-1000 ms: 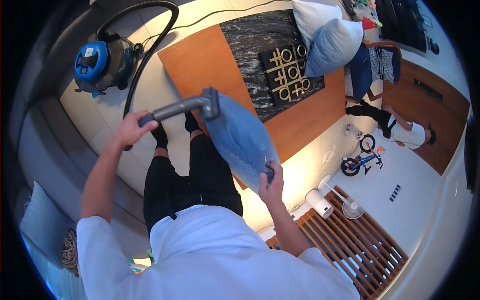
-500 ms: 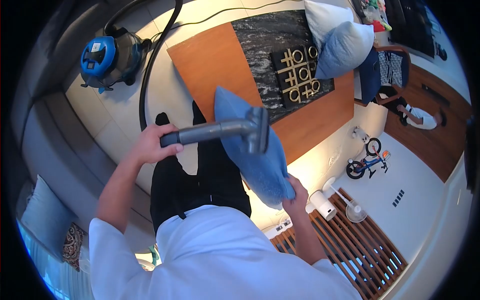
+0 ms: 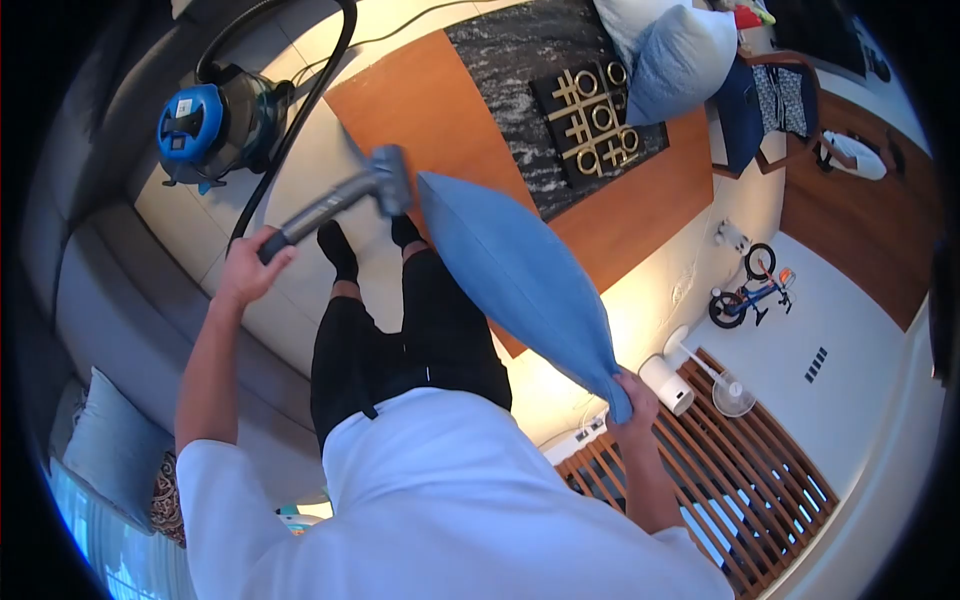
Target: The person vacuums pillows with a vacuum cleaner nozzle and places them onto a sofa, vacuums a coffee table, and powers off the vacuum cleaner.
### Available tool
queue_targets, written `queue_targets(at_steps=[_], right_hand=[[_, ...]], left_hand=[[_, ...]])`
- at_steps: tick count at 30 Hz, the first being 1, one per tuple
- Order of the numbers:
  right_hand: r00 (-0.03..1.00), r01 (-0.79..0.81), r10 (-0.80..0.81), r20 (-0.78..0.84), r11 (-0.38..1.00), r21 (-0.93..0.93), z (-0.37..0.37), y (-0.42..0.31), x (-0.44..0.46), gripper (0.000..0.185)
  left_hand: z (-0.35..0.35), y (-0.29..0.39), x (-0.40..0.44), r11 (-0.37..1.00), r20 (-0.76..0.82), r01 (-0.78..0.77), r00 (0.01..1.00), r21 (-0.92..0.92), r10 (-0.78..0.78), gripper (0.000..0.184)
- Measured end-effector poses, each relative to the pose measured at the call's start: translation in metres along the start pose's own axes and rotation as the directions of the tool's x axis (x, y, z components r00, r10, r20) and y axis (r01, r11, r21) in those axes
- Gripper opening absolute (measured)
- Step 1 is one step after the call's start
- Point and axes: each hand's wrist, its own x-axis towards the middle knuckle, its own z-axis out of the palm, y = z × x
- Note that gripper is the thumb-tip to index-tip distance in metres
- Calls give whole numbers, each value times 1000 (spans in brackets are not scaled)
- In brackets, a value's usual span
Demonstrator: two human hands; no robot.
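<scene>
My left hand (image 3: 247,268) is closed around the handle of a grey vacuum nozzle (image 3: 335,203). The nozzle's wide head is up near the pillow's upper corner, with a small gap between them. A blue pillow (image 3: 520,275) hangs tilted in front of my legs, beside the wooden table (image 3: 430,110). My right hand (image 3: 636,405) grips the pillow's lower right corner, its fingers partly hidden by the fabric.
A blue and black vacuum cleaner (image 3: 190,125) with a black hose (image 3: 300,115) stands on the floor at the upper left. The table bears a tic-tac-toe board (image 3: 590,120) and pillows (image 3: 685,65). Beyond are a chair, small bicycle (image 3: 750,297), fan and another person (image 3: 855,157).
The nozzle has moved off the pillow toward the left. My right hand has carried its pillow corner down and to the right. The other person has moved farther off.
</scene>
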Motion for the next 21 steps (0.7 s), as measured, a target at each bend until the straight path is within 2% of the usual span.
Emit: queue_targets(at_steps=[2, 3, 5, 6, 8, 9, 10, 12, 13, 14, 15, 17, 19, 21], right_hand=[[998, 29, -31, 63, 999, 35, 5, -1, 3, 37], [998, 34, -36, 57, 999, 33, 11, -1, 8, 37], [996, 71, -75, 39, 993, 93, 16, -5, 14, 38], [998, 33, -37, 45, 996, 87, 13, -7, 13, 39], [1000, 23, -24, 15, 997, 77, 8, -6, 10, 40], [1000, 7, -5, -21, 998, 70, 5, -7, 6, 41], [997, -56, 51, 60, 995, 78, 2, -14, 9, 42], [998, -39, 36, 54, 997, 68, 15, -19, 11, 42], [998, -20, 15, 65, 997, 75, 20, -19, 7, 42], [991, -109, 102, 90, 991, 80, 24, -15, 3, 42], [992, -103, 96, 83, 991, 81, 24, -16, 11, 42], [953, -286, 269, 139, 951, 120, 24, -26, 24, 46], [956, -269, 247, 160, 954, 134, 30, -31, 28, 48], [922, -382, 355, 156, 902, 200, 33, -36, 34, 50]], left_hand=[[13, 72, -20, 963, 77, -263, 961, -52, 266, 38], [23, 104, -29, 906, 101, -414, 901, -84, 421, 38], [51, 144, -40, 824, 197, -516, 805, -233, 560, 44], [65, 131, -40, 822, 195, -516, 804, -240, 561, 44], [91, 71, -28, 917, 95, -363, 920, -167, 381, 37], [87, 31, -25, 971, 86, -202, 973, -130, 214, 37], [78, -5, -23, 995, 72, -37, 996, -94, 43, 37], [57, -27, -32, 999, -28, -29, 999, -41, 28, 37], [53, -16, -43, 998, -23, -29, 999, -46, 28, 37], [47, -3, -53, 996, -55, -84, 995, 9, 84, 38], [40, 14, -60, 988, -88, -140, 985, 68, 145, 39], [38, 78, -76, 937, 14, -335, 941, -94, 338, 42], [50, 136, -83, 826, -18, -545, 836, -145, 548, 43], [62, 148, -80, 846, 1, -506, 858, -166, 514, 44]])
